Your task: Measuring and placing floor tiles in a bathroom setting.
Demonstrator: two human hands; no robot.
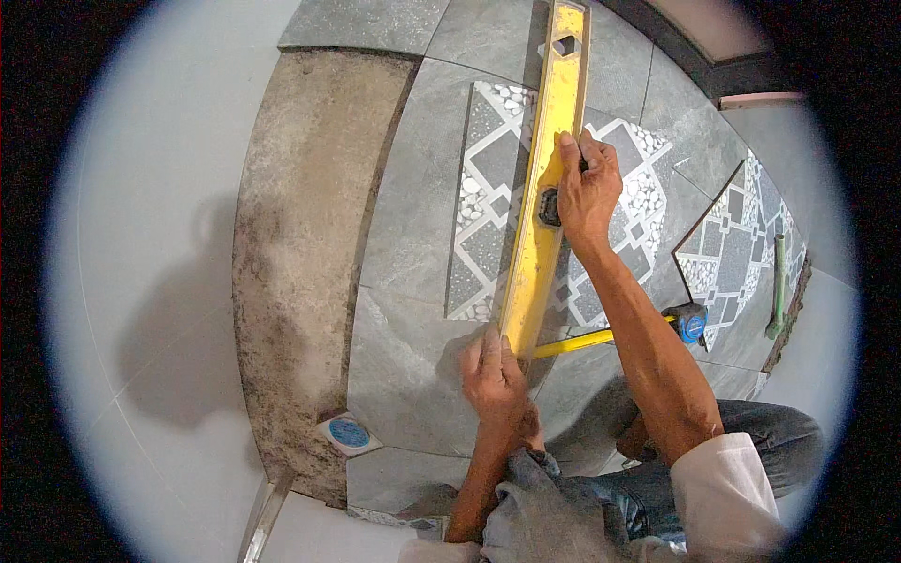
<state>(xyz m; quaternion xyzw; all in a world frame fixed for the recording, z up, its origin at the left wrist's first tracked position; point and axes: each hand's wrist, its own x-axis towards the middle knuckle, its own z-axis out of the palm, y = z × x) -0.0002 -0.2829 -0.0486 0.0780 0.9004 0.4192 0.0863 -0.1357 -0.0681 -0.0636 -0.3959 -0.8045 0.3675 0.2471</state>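
A long yellow spirit level stands lengthwise across a patterned tile of grey squares and white pebbles. My left hand is closed on its near end. Farther up, my right hand grips its right edge, the thumb on the yellow face. A small dark spot shows between the right fingers; I cannot make out what it is. The black and blue tape measure lies right of my right forearm. Its yellow blade passes under that forearm toward the level's near end.
Grey floor tiles surround the patterned one. A bare, rough strip runs along their left, beside a white wall. Another patterned tile and a green-handled tool are at right. A blue round sticker and a metal bar are near left.
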